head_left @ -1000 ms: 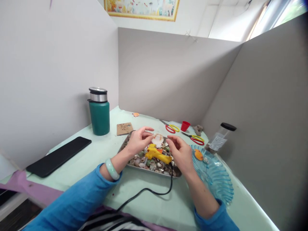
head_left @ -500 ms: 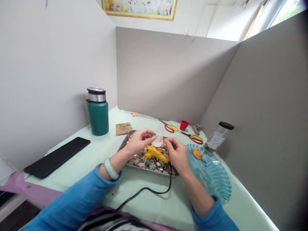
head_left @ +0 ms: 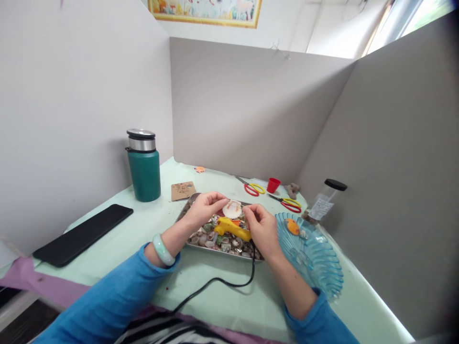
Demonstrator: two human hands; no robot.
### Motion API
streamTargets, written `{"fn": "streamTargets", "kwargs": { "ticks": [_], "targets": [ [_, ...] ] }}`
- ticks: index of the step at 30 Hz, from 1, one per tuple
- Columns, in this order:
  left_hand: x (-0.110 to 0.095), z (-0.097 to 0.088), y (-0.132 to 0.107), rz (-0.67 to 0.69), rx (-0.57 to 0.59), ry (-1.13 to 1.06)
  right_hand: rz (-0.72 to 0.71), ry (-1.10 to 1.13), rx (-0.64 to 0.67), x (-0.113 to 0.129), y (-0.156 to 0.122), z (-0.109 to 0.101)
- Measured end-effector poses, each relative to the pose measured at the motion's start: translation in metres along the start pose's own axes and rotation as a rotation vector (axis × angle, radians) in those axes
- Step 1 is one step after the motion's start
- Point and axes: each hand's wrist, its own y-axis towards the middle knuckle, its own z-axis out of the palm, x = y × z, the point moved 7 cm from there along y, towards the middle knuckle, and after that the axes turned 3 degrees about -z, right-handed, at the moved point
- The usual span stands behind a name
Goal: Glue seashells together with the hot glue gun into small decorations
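A pale scallop shell [head_left: 232, 209] is held up over a metal tray [head_left: 186, 214] full of small shells. My left hand [head_left: 202, 210] pinches the shell's left edge with curled fingers. My right hand [head_left: 261, 228] is closed at the shell's right edge, fingertips pressed together on or beside it. A yellow glue gun [head_left: 234, 228] lies across the shells in the tray below both hands, and its black cord [head_left: 218, 283] runs toward me.
A blue ribbed glass dish [head_left: 315, 258] with an orange shell [head_left: 293, 227] sits at right. Behind are two red-and-yellow scissors [head_left: 254, 188], a red cup [head_left: 273, 185], a black-lidded jar [head_left: 324, 200]. At left stand a green flask [head_left: 144, 166], a card, a black phone [head_left: 81, 234]. Grey partitions enclose the table.
My hands have drawn slightly closer together around the scallop shell, which has tilted so more of its face shows. The view has drifted a little.
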Motion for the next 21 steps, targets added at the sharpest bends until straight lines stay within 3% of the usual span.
{"fn": "streamTargets", "kwargs": {
  "ticks": [21],
  "targets": [
    [0.0012,-0.0013,0.0001,-0.004,0.009,-0.001,-0.010,-0.007,0.013,0.0044,-0.0025,0.0004]
  ]
}}
